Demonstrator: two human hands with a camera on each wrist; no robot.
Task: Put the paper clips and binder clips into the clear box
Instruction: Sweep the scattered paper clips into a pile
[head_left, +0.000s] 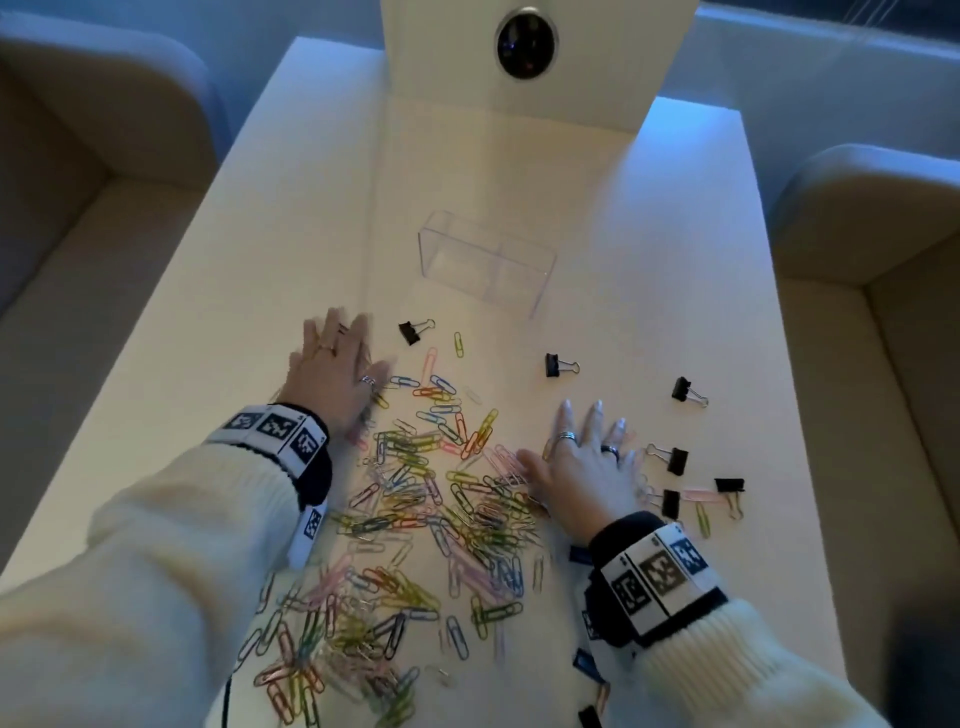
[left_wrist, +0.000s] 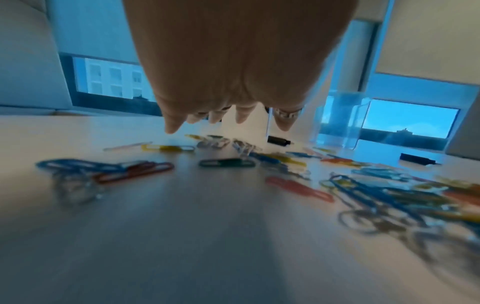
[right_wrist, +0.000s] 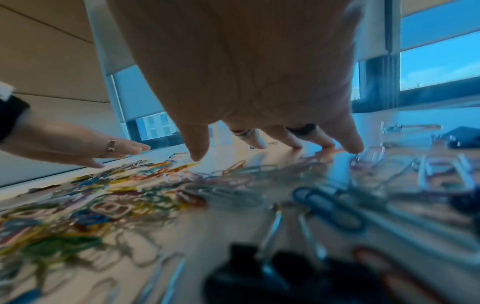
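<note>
Fingers (head_left: 358, 325) of left hand (head_left: 332, 369) straight and lightly spread, flat at the far-left edge of the paper clips (head_left: 431, 499), holding nothing; clips lie in a wide multicoloured scatter down the bench (head_left: 649, 234) middle, none in the box yet; right hand (head_left: 582, 467) likewise flat, fingers (head_left: 592, 415) splayed on the right edge of the heap, nothing pinched; binder clips (head_left: 675, 460) are loose, mostly to its right, two nearer the clear box (head_left: 485, 262), which stands open-topped just beyond the pile and looks empty. Judgement: step is raking the scatter together; sweep both palms inward, low and slow, so thin clips don't slip under the fingers; heap tight, then scoop; pick binder clips singly; steady the light box when dropping in.
</note>
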